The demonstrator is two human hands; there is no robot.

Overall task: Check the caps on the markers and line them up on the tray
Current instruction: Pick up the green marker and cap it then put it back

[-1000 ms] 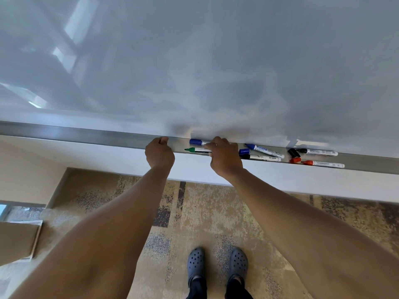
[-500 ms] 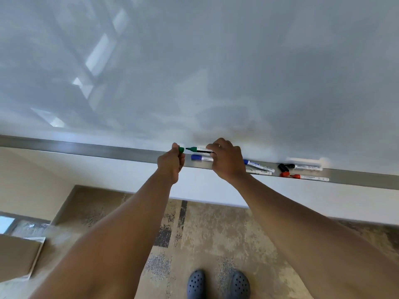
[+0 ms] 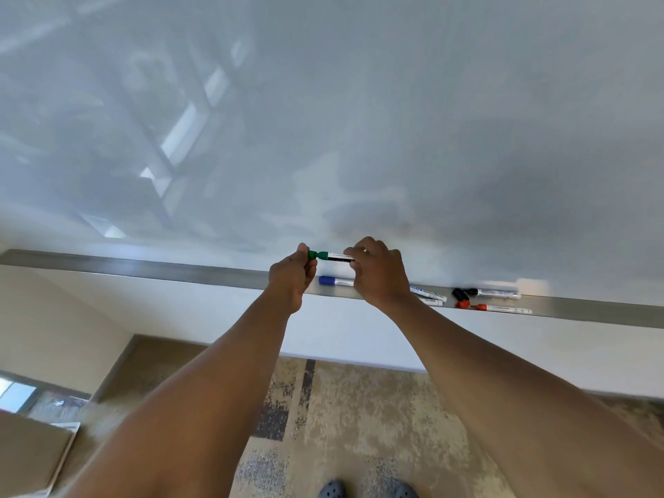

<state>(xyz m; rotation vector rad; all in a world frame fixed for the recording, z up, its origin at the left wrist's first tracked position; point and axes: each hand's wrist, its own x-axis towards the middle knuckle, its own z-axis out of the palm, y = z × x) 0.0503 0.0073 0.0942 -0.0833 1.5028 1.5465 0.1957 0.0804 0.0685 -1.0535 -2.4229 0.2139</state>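
Green cap (image 3: 312, 254) is now pinched in the left hand (image 3: 291, 278), and the right hand (image 3: 377, 271) grips the other end of the green marker (image 3: 334, 256). Both hands hold it up above the tray (image 3: 215, 274), in front of the whiteboard (image 3: 323, 120). A second ago that marker lay on the tray, and the left hand only rested on the tray's edge. So the cap check has begun with this one; I think the cap is being pushed on tight. Below it on the tray lies a blue marker (image 3: 336, 281). Further right on the tray a black marker (image 3: 497, 292) and a red marker (image 3: 503, 308) sit with their caps off beside them.
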